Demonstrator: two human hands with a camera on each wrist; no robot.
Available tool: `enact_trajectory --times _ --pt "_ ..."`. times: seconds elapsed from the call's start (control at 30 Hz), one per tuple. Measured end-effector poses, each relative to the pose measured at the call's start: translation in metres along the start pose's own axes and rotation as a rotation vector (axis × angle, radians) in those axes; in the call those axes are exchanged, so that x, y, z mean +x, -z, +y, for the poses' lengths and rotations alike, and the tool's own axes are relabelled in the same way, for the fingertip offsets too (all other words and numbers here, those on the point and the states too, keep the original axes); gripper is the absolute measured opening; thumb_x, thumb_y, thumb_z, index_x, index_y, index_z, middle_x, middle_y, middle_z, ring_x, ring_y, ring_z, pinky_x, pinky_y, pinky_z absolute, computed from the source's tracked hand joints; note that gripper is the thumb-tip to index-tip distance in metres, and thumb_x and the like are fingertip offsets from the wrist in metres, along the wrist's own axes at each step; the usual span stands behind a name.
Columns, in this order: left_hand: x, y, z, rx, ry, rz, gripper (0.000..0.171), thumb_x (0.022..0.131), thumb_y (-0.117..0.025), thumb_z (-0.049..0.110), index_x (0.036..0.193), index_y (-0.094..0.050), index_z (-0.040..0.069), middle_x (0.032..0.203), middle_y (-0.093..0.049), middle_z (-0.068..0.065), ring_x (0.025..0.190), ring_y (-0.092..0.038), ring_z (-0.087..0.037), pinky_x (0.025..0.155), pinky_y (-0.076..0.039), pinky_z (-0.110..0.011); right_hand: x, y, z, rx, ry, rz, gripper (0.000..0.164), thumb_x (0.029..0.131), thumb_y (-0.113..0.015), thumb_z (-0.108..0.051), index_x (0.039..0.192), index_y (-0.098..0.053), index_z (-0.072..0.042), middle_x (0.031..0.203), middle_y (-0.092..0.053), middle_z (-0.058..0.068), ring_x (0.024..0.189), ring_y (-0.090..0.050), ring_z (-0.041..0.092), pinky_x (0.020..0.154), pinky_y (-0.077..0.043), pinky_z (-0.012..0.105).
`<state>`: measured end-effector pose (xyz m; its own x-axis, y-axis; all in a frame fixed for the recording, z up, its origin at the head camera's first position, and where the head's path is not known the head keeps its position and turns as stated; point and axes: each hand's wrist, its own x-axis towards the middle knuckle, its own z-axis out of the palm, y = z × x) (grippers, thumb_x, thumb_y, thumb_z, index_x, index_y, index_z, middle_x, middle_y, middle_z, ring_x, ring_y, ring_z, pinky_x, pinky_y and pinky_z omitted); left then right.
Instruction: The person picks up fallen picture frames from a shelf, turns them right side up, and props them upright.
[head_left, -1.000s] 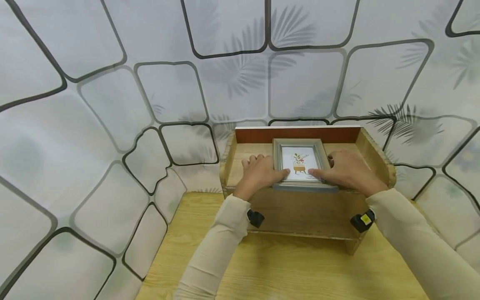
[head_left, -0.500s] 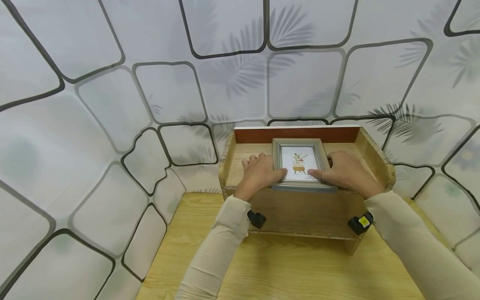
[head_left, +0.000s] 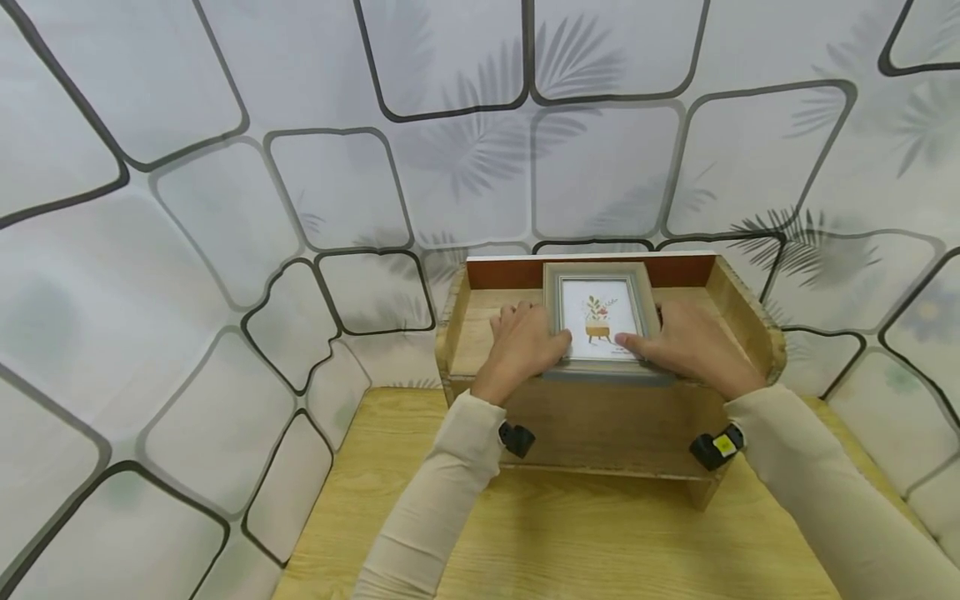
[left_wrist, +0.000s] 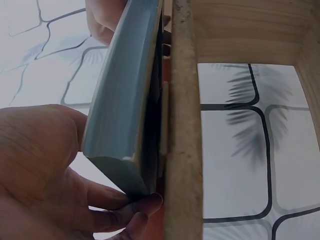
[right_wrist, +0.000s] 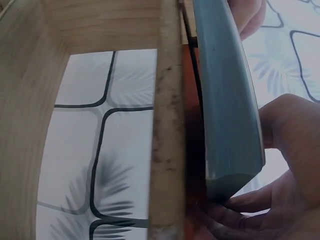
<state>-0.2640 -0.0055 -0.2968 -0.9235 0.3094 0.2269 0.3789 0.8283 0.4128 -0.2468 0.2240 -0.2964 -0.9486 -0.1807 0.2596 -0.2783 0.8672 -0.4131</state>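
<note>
A picture frame [head_left: 598, 367] with a silvery-grey border and a print of a potted plant leans back over the top of a small wooden shelf [head_left: 600, 429]. My left hand [head_left: 522, 343] grips its left side, thumb over the front border. On the opposite side my right hand [head_left: 686, 346] holds it the same way. In the left wrist view the frame's blue-grey lower edge [left_wrist: 117, 95] lies beside the shelf's front board, with fingers [left_wrist: 117, 215] under the corner. The right wrist view shows fingers [right_wrist: 235, 217] under the other corner.
The shelf has raised side panels [head_left: 750, 321] and a reddish-brown back strip [head_left: 510, 271]. It stands on a light wood-grain table [head_left: 570, 542], close against a patterned wall covering [head_left: 480, 167]. An open lower compartment [left_wrist: 250, 150] shows beneath the top.
The picture frame's far edge has risen a little, so its front tips more toward me. Both hands keep their hold and have barely shifted.
</note>
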Motion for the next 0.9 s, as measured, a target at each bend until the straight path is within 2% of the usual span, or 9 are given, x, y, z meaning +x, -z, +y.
enact_trajectory --times 0.1,0.2,0.3,0.4,0.5,0.7,0.9 --pt "0.0 0.002 0.002 -0.001 0.002 0.014 0.04 0.095 -0.061 0.028 0.061 -0.046 0.012 0.077 -0.047 -0.004 0.077 -0.039 -0.025 0.072 -0.026 -0.034 0.002 0.004 -0.003 -0.02 0.002 0.026 0.048 0.086 -0.076 -0.044 0.093 -0.065 0.003 0.082 -0.066 0.016 0.07 -0.056 0.027 0.065 -0.05 0.047" --pt "0.001 0.003 0.004 0.004 0.003 0.036 0.038 0.096 -0.061 0.029 0.065 -0.048 0.01 0.079 -0.048 -0.006 0.078 -0.039 -0.025 0.073 -0.029 -0.035 0.003 0.009 -0.006 -0.046 -0.032 0.003 0.065 0.088 -0.075 -0.046 0.105 -0.062 0.016 0.096 -0.062 0.029 0.082 -0.058 0.038 0.073 -0.05 0.053" --pt "0.003 0.004 0.006 0.022 0.0 0.073 0.032 0.097 -0.061 0.031 0.076 -0.055 0.008 0.087 -0.052 -0.007 0.084 -0.043 -0.026 0.077 -0.035 -0.037 0.005 0.014 -0.01 -0.066 -0.076 -0.024 0.084 0.09 -0.072 -0.048 0.122 -0.049 0.027 0.115 -0.051 0.042 0.099 -0.053 0.05 0.082 -0.048 0.06" --pt "0.005 0.004 0.008 0.041 -0.008 0.121 0.027 0.097 -0.062 0.031 0.091 -0.062 0.004 0.097 -0.056 -0.01 0.091 -0.048 -0.028 0.084 -0.04 -0.038 0.006 0.016 -0.014 -0.056 -0.113 -0.011 0.09 0.09 -0.072 -0.047 0.13 -0.041 0.028 0.123 -0.044 0.045 0.108 -0.047 0.054 0.087 -0.044 0.064" --pt "0.007 0.005 0.01 0.036 -0.016 0.167 0.027 0.096 -0.064 0.029 0.101 -0.062 0.002 0.101 -0.057 -0.012 0.094 -0.049 -0.028 0.086 -0.04 -0.037 0.008 0.017 -0.019 -0.054 -0.136 0.033 0.092 0.089 -0.073 -0.046 0.135 -0.038 0.026 0.127 -0.041 0.046 0.113 -0.045 0.057 0.091 -0.043 0.068" --pt "0.009 0.005 0.013 -0.019 -0.026 0.236 0.026 0.095 -0.065 0.024 0.107 -0.059 0.002 0.099 -0.051 -0.01 0.09 -0.045 -0.026 0.083 -0.039 -0.035 0.011 0.017 -0.024 -0.03 -0.171 0.15 0.091 0.087 -0.076 -0.043 0.139 -0.039 0.022 0.134 -0.04 0.046 0.116 -0.047 0.061 0.09 -0.044 0.07" --pt "0.012 0.004 0.015 -0.095 -0.04 0.279 0.044 0.098 -0.063 0.027 0.129 -0.055 -0.003 0.11 -0.053 -0.013 0.094 -0.051 -0.028 0.087 -0.043 -0.038 0.013 0.018 -0.028 0.009 -0.15 0.282 0.088 0.083 -0.081 -0.036 0.137 -0.042 0.022 0.13 -0.045 0.045 0.114 -0.049 0.059 0.091 -0.043 0.069"
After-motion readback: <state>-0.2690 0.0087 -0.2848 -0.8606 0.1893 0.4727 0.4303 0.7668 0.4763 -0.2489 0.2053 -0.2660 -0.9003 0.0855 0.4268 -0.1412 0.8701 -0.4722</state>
